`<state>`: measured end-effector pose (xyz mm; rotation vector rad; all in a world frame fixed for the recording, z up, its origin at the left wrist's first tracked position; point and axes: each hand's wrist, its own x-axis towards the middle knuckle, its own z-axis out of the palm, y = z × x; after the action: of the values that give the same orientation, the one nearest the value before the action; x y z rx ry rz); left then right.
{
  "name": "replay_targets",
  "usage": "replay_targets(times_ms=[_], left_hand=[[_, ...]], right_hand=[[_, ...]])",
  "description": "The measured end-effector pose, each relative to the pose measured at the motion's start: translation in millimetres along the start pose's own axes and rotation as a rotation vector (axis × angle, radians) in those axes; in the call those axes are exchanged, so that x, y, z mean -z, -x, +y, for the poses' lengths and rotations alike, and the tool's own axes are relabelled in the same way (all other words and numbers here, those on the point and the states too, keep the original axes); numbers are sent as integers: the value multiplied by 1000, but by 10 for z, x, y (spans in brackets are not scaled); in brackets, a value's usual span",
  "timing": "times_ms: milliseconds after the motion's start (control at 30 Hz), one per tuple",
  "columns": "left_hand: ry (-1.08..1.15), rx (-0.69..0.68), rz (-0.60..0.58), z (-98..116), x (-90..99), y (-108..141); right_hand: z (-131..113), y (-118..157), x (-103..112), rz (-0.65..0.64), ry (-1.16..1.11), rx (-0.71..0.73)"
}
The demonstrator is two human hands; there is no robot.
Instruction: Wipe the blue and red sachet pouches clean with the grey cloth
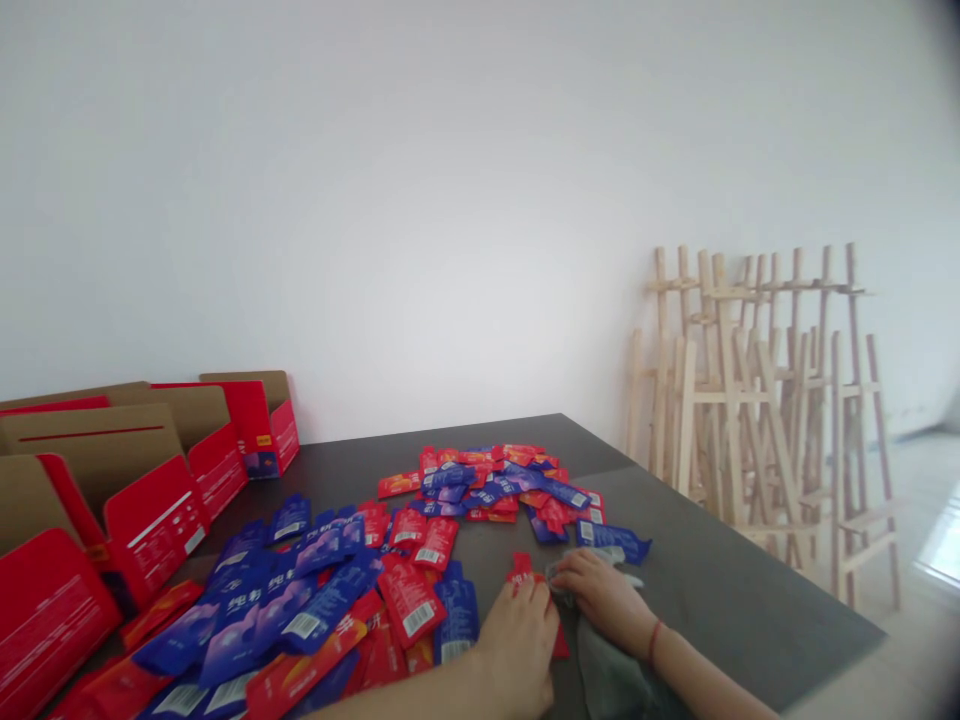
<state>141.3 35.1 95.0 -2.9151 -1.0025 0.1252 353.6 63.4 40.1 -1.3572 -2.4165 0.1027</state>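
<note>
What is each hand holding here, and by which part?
The left hand seems to pinch a red sachet by its upper end. The right hand appears to grip a gathered edge of a grey cloth with its fingertips; the exact hold is partly hidden.

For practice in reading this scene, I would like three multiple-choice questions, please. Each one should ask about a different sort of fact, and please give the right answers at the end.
1. Where do the wooden easels stand?
A. Against the wall, to the right of the dark table
B. On top of the table
C. Under the table

2. What colour is the band on the person's right wrist?
A. Blue
B. White
C. Red

3. How do the red and blue sachets lie?
A. In neat, straight rows
B. Loose and scattered, many overlapping
C. All sealed inside a bag

Answers:
1. A, as the easels stand beyond the table's right side, by the wall.
2. C, as a red band shows on the wrist.
3. B, as the sachets lie in loose heaps.
</note>
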Motion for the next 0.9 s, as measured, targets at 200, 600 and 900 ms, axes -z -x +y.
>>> replay_targets(times_ms=[200, 600, 900], left_hand=[[-130, 101, -117, -43, -181, -293], [-213, 279, -147, -521, 425, 257], [-182, 445, -117, -1019, 375, 576]], right_hand=[[226, -410, -82, 78, 31, -143], [311, -386, -141, 92, -29, -117], [263, -368, -117, 102, -18, -113]])
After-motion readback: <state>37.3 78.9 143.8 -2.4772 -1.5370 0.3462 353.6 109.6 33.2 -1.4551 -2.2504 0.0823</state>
